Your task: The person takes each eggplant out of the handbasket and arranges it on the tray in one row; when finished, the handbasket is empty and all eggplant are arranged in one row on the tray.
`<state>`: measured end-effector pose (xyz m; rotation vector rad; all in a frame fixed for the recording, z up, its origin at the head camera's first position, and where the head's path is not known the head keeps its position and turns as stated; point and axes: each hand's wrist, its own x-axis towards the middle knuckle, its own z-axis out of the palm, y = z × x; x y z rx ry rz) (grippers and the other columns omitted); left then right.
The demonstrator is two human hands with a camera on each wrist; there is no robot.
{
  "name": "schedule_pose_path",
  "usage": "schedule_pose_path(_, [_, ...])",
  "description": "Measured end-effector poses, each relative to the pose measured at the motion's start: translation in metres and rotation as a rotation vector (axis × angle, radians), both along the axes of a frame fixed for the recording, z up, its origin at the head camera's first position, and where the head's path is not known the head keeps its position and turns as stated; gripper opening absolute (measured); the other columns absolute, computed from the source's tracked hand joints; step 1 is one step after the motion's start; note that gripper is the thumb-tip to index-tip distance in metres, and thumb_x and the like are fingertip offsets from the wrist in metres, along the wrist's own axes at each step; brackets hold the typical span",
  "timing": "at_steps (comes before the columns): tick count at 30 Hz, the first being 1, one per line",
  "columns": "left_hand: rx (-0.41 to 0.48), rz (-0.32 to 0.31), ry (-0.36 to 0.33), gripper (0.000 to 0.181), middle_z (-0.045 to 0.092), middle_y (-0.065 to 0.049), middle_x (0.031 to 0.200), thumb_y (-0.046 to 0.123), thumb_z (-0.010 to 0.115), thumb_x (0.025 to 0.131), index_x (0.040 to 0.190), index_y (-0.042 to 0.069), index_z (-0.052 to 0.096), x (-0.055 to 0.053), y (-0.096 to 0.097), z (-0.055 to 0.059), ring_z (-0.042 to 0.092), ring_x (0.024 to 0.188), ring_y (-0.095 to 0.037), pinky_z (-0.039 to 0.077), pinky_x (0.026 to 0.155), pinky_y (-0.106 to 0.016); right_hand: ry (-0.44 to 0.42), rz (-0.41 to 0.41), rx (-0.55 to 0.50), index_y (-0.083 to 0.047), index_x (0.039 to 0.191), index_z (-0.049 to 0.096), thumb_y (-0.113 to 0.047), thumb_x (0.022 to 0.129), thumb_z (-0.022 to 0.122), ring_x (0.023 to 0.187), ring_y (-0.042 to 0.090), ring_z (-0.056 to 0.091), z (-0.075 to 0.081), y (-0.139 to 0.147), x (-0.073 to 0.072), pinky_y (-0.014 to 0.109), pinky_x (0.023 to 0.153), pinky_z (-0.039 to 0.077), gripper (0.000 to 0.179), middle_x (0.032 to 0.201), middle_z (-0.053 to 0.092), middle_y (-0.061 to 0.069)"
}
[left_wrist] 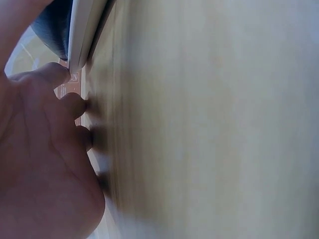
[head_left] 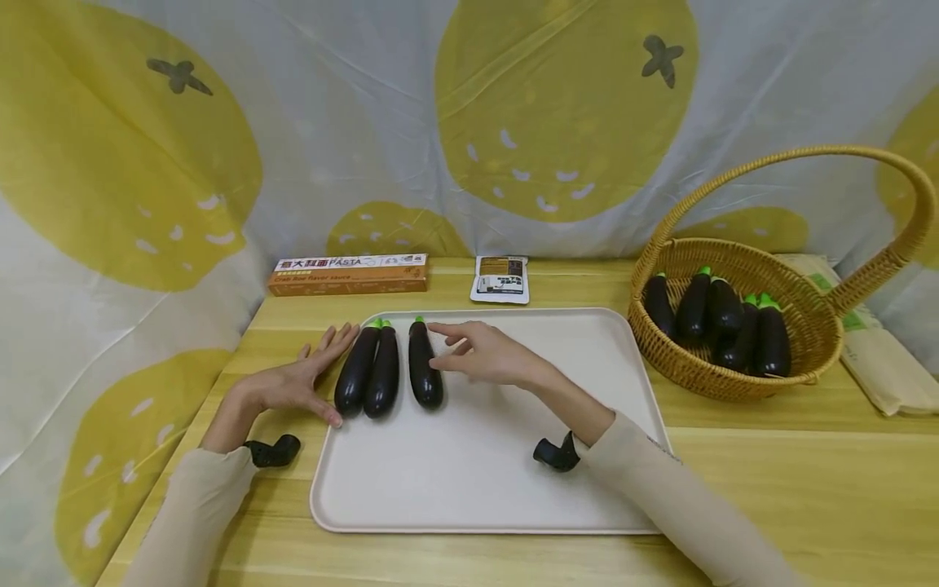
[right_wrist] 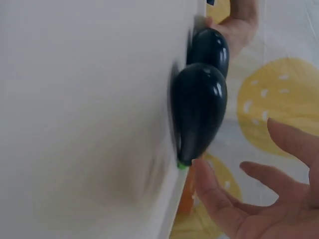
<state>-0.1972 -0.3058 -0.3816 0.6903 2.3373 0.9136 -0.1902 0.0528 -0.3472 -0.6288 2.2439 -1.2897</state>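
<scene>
Three dark purple eggplants with green stem ends lie side by side on the left part of a white tray (head_left: 484, 481). Two of them, the leftmost eggplant (head_left: 355, 375) and the middle eggplant (head_left: 382, 379), touch along their length; the third eggplant (head_left: 425, 371) lies a little to their right. My left hand (head_left: 293, 387) is spread at the tray's left rim, thumb close to the leftmost eggplant's bottom. My right hand (head_left: 487, 352) reaches over the tray from the right, fingers loosely extended. In the right wrist view, a fingertip is right at the stem end of the nearest eggplant (right_wrist: 199, 109).
A wicker basket (head_left: 678, 371) with a tall handle holds several more eggplants at the right. Behind the tray are an orange pasta box (head_left: 348, 281) and a small white sachet (head_left: 500, 281). A pale package (head_left: 891, 367) lies beside the basket. A lemon-print curtain (head_left: 367, 106) hangs behind.
</scene>
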Motion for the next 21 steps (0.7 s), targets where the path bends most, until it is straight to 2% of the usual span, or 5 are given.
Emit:
schedule_pose_path(6, [0.004, 0.002, -0.005, 0.142, -0.027, -0.023, 0.169, 0.029, 0.095, 0.07, 0.166, 0.007, -0.006, 0.0, 0.001, -0.002, -0.035, 0.151, -0.049, -0.025, 0.113, -0.076, 0.097, -0.005, 0.059, -0.023, 0.159, 0.045, -0.036, 0.102, 0.065, 0.137, 0.028, 0.058, 0.02, 0.062, 0.005, 0.046, 0.103, 0.055, 0.061, 0.158, 0.052, 0.007])
schedule_pose_path(11, [0.002, 0.002, -0.001, 0.14, -0.027, -0.023, 0.169, 0.03, 0.095, 0.071, 0.166, 0.008, -0.006, 0.0, 0.001, -0.002, -0.034, 0.151, -0.049, -0.024, 0.113, -0.076, 0.137, -0.062, 0.141, -0.028, 0.155, 0.05, -0.042, 0.103, 0.062, 0.133, 0.025, 0.06, 0.039, 0.131, 0.014, 0.051, 0.105, 0.052, 0.055, 0.151, 0.058, 0.004])
schedule_pose_path(15, [-0.002, 0.004, 0.004, 0.139, -0.026, -0.022, 0.17, 0.03, 0.094, 0.072, 0.167, 0.009, -0.005, 0.001, 0.0, -0.002, -0.034, 0.151, -0.049, -0.023, 0.114, -0.076, 0.147, -0.12, 0.165, -0.031, 0.152, 0.052, -0.042, 0.105, 0.059, 0.129, 0.018, 0.062, 0.047, 0.186, 0.023, 0.038, 0.102, 0.054, 0.049, 0.149, 0.061, -0.001])
schedule_pose_path(19, [-0.001, -0.003, 0.013, 0.138, -0.024, -0.023, 0.17, 0.028, 0.094, 0.073, 0.167, 0.008, -0.005, 0.0, -0.001, -0.002, -0.033, 0.151, -0.05, -0.024, 0.113, -0.076, 0.138, -0.192, 0.147, -0.027, 0.154, 0.051, -0.035, 0.107, 0.057, 0.123, -0.001, 0.061, 0.046, 0.231, 0.032, 0.016, 0.097, 0.052, 0.047, 0.15, 0.058, 0.001])
schedule_pose_path(21, [0.0, -0.008, 0.019, 0.139, -0.023, -0.023, 0.17, 0.028, 0.094, 0.072, 0.167, 0.007, -0.005, 0.0, -0.001, -0.003, -0.031, 0.151, -0.051, -0.024, 0.113, -0.076, 0.144, -0.249, 0.153, -0.025, 0.155, 0.049, -0.033, 0.108, 0.057, 0.119, -0.011, 0.059, 0.043, 0.249, 0.035, 0.009, 0.093, 0.05, 0.049, 0.148, 0.059, -0.004])
